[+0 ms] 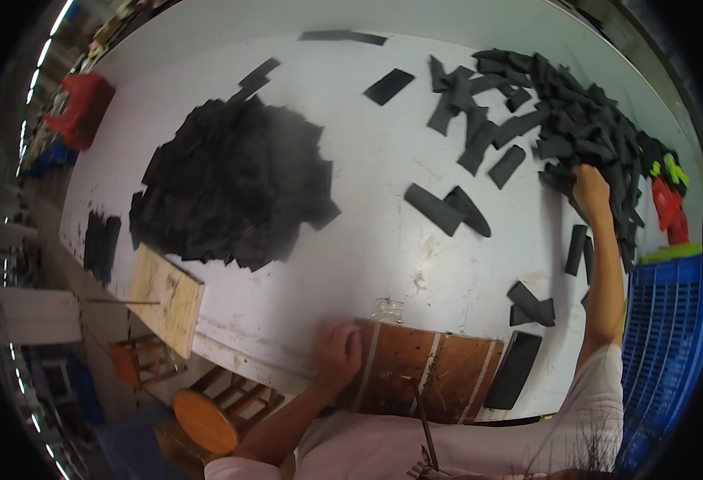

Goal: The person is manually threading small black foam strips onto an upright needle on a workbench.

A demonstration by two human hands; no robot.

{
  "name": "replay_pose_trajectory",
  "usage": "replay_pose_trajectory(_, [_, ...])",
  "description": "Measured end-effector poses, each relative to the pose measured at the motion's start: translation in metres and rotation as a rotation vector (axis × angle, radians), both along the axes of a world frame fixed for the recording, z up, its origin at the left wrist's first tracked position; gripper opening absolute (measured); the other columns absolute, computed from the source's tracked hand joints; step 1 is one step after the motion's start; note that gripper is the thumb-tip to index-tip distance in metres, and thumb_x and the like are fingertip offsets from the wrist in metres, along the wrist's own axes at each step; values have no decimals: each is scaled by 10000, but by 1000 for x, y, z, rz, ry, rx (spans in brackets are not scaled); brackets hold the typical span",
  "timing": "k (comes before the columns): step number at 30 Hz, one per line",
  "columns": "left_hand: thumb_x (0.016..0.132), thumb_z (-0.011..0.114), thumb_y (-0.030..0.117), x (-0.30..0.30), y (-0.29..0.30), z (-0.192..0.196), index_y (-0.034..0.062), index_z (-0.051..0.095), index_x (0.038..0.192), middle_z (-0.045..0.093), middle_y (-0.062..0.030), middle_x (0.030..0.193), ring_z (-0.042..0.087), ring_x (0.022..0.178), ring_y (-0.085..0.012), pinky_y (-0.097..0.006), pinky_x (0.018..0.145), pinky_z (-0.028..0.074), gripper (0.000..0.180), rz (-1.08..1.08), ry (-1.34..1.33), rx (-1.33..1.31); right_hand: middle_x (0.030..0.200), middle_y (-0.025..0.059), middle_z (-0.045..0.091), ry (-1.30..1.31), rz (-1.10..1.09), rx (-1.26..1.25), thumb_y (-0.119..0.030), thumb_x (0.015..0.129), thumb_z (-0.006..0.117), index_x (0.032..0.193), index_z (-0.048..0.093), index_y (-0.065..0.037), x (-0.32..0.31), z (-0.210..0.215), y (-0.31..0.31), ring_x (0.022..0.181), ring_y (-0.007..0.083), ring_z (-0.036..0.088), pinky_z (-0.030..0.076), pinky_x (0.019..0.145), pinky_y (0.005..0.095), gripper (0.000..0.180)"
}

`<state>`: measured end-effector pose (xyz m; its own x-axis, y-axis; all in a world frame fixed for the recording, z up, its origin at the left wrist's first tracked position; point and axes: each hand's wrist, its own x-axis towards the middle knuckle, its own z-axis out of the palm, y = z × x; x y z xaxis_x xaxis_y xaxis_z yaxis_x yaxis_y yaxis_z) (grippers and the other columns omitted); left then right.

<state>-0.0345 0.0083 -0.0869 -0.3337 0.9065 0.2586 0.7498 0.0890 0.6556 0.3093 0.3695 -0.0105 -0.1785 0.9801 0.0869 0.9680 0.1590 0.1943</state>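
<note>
My right hand [591, 192] reaches out to the far right, its fingers closed on a dark grey fabric piece [558, 178] at the edge of a loose heap [583, 120] of similar pieces. My left hand [339, 356] is near the front edge of the table, beside the left end of a brown wooden board [399, 360]. Motion smears its fingers, and no object shows in it. Pale strips cross the board, and a thin brown rod [422, 412] slants over it. One flat dark piece [515, 370] lies just right of the board.
A large dark heap [231, 184] covers the left of the white table [351, 216]. Single pieces [434, 210] are scattered mid-table. A pale wooden panel [167, 300] and stools [206, 420] stand at the left front. A blue crate [665, 320] is at my right; a red bin [82, 110] is far left.
</note>
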Motion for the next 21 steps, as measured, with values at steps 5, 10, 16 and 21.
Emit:
replay_pose_trajectory(5, [723,550,31,-1,-2,0,47,530,820,518,-106,779,508,712,-279,-353,623,418,101,-9,-41,0,1112,168,484,360,755,-119,-105,707,549,1069,525,-103,-85,-11,-112,1051,314,458,338,906,443,363])
replay_pose_trajectory(10, [729,543,37,4,1,1,47,529,816,521,-105,790,505,723,-278,-348,623,414,89,-48,-62,24,1162,211,431,175,665,67,-75,708,557,1119,479,-38,-16,-69,-95,1120,343,391,304,947,434,421])
replay_pose_trajectory(16, [707,536,34,4,2,-3,46,518,805,514,-100,780,489,733,-285,-366,637,403,100,-46,-29,72,949,137,549,901,193,9,-37,799,490,1028,524,-1,-19,6,-110,770,242,542,423,708,291,234])
replay_pose_trajectory(21, [698,531,39,-7,6,-3,42,520,812,518,-109,793,493,750,-290,-365,649,407,114,-84,-32,129,810,104,559,563,764,441,-8,798,468,858,566,16,-60,129,-251,668,190,525,421,642,293,118])
